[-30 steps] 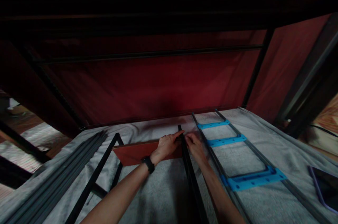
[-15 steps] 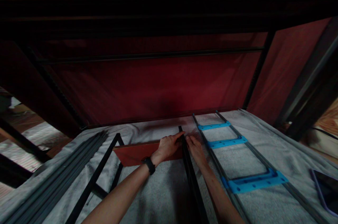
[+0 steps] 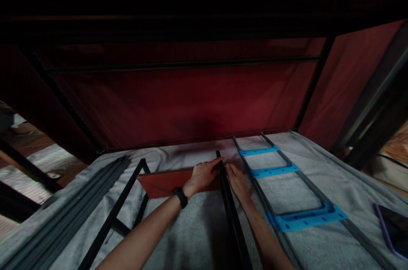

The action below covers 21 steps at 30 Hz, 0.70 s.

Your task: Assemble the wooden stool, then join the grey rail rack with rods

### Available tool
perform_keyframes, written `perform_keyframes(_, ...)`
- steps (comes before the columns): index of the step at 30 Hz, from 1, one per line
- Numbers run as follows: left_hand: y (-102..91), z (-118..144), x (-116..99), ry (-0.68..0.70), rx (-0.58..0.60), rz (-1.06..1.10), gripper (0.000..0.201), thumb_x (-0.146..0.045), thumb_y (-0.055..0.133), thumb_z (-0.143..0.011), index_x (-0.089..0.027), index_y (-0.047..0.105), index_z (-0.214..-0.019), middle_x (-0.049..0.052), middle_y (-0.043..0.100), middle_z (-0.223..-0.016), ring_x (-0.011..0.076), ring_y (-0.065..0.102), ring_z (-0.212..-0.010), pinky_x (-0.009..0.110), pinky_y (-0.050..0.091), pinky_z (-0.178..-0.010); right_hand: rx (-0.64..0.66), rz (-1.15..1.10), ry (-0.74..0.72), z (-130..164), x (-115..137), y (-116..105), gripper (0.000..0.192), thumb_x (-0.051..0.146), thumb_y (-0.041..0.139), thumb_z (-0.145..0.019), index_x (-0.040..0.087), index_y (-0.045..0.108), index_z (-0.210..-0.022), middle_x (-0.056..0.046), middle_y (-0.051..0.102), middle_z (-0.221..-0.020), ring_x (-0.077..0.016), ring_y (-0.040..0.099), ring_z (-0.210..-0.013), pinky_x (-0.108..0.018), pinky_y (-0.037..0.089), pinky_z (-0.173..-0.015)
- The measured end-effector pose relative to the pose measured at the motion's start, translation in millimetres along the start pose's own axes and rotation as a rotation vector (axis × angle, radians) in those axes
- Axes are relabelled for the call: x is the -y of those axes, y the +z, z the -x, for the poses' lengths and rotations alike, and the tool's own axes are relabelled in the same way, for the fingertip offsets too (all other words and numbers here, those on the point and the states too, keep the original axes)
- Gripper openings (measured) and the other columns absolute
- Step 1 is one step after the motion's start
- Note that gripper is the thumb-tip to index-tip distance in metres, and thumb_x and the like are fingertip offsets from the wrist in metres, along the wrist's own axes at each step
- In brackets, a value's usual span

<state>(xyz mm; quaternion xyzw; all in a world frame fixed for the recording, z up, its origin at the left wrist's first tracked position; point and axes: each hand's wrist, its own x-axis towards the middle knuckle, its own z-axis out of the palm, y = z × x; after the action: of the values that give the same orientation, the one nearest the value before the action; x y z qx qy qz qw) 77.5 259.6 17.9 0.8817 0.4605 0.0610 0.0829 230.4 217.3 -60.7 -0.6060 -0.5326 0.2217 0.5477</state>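
My left hand (image 3: 203, 176), with a dark watch on its wrist, is closed over the top of a reddish-brown board (image 3: 159, 184), its thumb and fingers reaching to a black metal frame (image 3: 232, 215). On the other side of that frame, my right hand (image 3: 236, 181) presses close with bent fingers; whatever its fingertips hold is hidden. The board spans from this frame to a second black frame (image 3: 114, 210) on the left. Both frames stand on a grey cloth (image 3: 191, 227).
Right of my hands lies a ladder-like piece of grey tubes with blue plastic crosspieces (image 3: 310, 219). Several grey tubes (image 3: 70, 206) lie at the left. A phone (image 3: 393, 227) rests at the right edge. A red panel (image 3: 191, 104) closes off the back, with dark beams above.
Both hands stay at the same spot on the frame and board. Only the view has shifted very slightly.
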Motion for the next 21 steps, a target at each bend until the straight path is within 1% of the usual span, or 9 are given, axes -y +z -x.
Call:
perform_keyframes(2,-0.6,0,0,0.001,0.002,0.0,0.053,-0.037,0.048,-0.097,-0.039,0.041,-0.15,0.002,0.071,-0.125,0.0253,0.069,-0.111,0.036,0.051,-0.096,0.009,-0.08,0.046,0,1,0,0.034,0.048,0.039,-0.094,0.023,0.061,-0.095,-0.005,0.067,-0.084,-0.0222,0.064,-0.075,-0.033,0.05,-0.07)
perform_keyframes(4,-1.2,0,0,-0.004,0.004,-0.005,0.053,-0.036,0.048,-0.097,-0.038,0.041,-0.15,0.002,0.071,-0.125,0.0255,0.069,-0.111,0.036,0.051,-0.095,0.028,-0.122,0.021,-2,2,0,0.031,0.048,0.042,-0.093,0.023,0.059,-0.098,-0.003,0.066,-0.083,-0.0213,0.063,-0.075,-0.032,0.049,-0.069)
perform_keyframes(7,-1.5,0,-1,-0.022,0.016,-0.012,0.055,-0.037,0.048,-0.097,-0.037,0.038,-0.151,0.003,0.072,-0.124,0.0254,0.069,-0.111,0.035,0.05,-0.094,0.01,-0.027,-0.056,-8,4,2,0.025,0.042,0.043,-0.092,0.024,0.059,-0.088,-0.003,0.065,-0.08,-0.0223,0.063,-0.077,-0.034,0.048,-0.074)
perform_keyframes(10,-1.0,0,-2,-0.04,0.008,-0.028,0.061,-0.037,0.05,-0.096,-0.034,0.031,-0.155,0.005,0.072,-0.122,0.0258,0.069,-0.109,0.035,0.05,-0.094,0.009,0.073,-0.035,-11,6,3,0.026,0.039,0.041,-0.093,0.024,0.058,-0.081,-0.006,0.064,-0.077,-0.0244,0.063,-0.077,-0.037,0.047,-0.077)
perform_keyframes(12,-0.8,0,-3,-0.055,-0.003,-0.047,0.066,-0.038,0.05,-0.096,-0.032,0.026,-0.157,0.006,0.073,-0.119,0.0267,0.07,-0.108,0.036,0.05,-0.093,0.004,0.058,-0.01,-9,7,2,0.028,0.039,0.038,-0.095,0.024,0.058,-0.081,-0.008,0.065,-0.081,-0.0253,0.064,-0.08,-0.038,0.047,-0.078)
perform_keyframes(14,-0.8,0,-5,-0.077,0.003,-0.06,0.068,-0.039,0.049,-0.096,-0.029,0.022,-0.158,0.008,0.074,-0.116,0.0275,0.07,-0.107,0.036,0.05,-0.091,0.006,-0.025,0.013,-6,9,0,0.03,0.042,0.036,-0.096,0.024,0.059,-0.087,-0.008,0.066,-0.085,-0.0247,0.064,-0.082,-0.036,0.048,-0.075)
perform_keyframes(17,-0.8,-1,-6,-0.106,0.021,-0.048,0.065,-0.04,0.048,-0.096,-0.027,0.025,-0.156,0.009,0.074,-0.114,0.0278,0.07,-0.107,0.037,0.049,-0.091,0.044,-0.131,0.017,-4,11,-2,0.027,0.045,0.04,-0.093,0.024,0.058,-0.093,-0.004,0.065,-0.082,-0.0224,0.062,-0.077,-0.033,0.048,-0.069)
perform_keyframes(19,-0.8,-1,-7,-0.131,0.017,-0.024,0.062,-0.04,0.05,-0.095,-0.024,0.029,-0.152,0.009,0.074,-0.113,0.0275,0.07,-0.107,0.036,0.049,-0.09,0.042,-0.106,0.001,-6,11,0,0.023,0.043,0.042,-0.091,0.025,0.057,-0.089,-0.003,0.064,-0.081,-0.0222,0.062,-0.077,-0.033,0.048,-0.071)
perform_keyframes(21,-1.1,-1,-7,-0.156,0.008,-0.005,0.059,-0.039,0.051,-0.094,-0.022,0.033,-0.148,0.009,0.074,-0.112,0.0271,0.07,-0.106,0.035,0.049,-0.09,0.018,-0.048,-0.011,-9,11,2,0.02,0.04,0.042,-0.089,0.025,0.054,-0.082,-0.004,0.064,-0.08,-0.0233,0.062,-0.079,-0.036,0.048,-0.076)
